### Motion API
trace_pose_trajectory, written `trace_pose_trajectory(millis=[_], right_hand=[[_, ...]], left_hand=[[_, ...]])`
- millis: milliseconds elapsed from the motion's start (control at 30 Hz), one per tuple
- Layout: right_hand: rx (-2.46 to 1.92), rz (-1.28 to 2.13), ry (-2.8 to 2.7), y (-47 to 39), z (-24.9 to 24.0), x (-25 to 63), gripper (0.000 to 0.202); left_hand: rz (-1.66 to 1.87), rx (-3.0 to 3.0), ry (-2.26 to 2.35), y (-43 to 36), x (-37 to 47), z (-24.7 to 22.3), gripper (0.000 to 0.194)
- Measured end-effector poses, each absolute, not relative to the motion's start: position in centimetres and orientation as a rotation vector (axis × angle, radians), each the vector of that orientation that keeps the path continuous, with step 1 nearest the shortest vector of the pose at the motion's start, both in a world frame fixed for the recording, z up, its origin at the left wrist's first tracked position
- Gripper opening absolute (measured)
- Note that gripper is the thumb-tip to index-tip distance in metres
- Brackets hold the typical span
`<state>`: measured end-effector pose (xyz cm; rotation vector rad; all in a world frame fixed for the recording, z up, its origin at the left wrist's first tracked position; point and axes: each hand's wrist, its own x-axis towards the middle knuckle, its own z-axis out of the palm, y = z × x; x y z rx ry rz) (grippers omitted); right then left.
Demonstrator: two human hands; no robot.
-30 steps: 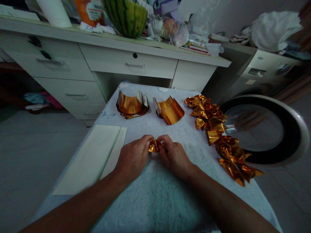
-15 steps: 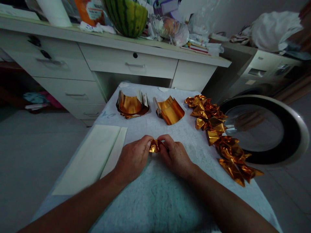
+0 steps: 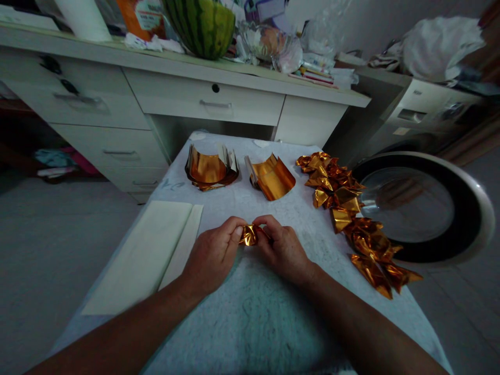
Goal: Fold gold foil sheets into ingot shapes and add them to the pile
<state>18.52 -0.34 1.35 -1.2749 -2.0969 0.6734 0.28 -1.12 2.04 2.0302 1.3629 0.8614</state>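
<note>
A small crumpled piece of gold foil paper (image 3: 249, 235) is pinched between both hands above the cloth-covered table. My left hand (image 3: 214, 253) closes thumb and fingers on its left end, and my right hand (image 3: 284, 249) grips the right end. Fingers hide both ends of the piece. Beyond the hands lie a curved stack of gold foil sheets (image 3: 211, 167) and a second curled stack (image 3: 273, 178). Several folded gold foil shapes (image 3: 338, 198) form a heap along the table's right side.
Folded pale paper (image 3: 144, 250) lies on the table (image 3: 250, 323) at the left. White drawers (image 3: 214, 101) stand behind, with a cut watermelon (image 3: 201, 26) on the counter. At the right, the open round door (image 3: 474, 229) of a washing machine (image 3: 424, 104) comes close to the foil heap.
Both hands keep their pinch on the foil piece, whose middle looks slightly reshaped and brighter. The whole view has shifted very slightly; the stacks and heap stay in place.
</note>
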Motion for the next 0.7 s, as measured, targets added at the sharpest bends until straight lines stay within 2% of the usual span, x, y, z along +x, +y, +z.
trace_pose_trajectory(millis=[300, 467, 567, 700], right_hand=[[-1.337, 0.655, -2.045, -0.2, 1.3, 18.6, 0.015], [-1.322, 0.699, -1.987, -0.2, 1.6, 18.7, 0.015], [-1.312, 0.829, -1.911, -0.2, 1.7, 18.9, 0.014], [-1.230, 1.189, -1.761, 0.0, 1.7, 19.2, 0.020]], left_hand=[[0.875, 2.020, 1.234, -1.4, 0.2, 1.9, 0.024], [0.959, 2.045, 1.335, -1.6, -0.1, 2.2, 0.029], [1.011, 2.164, 1.260, -1.5, -0.5, 2.4, 0.026], [0.954, 2.284, 1.162, -1.2, -0.9, 2.4, 0.030]])
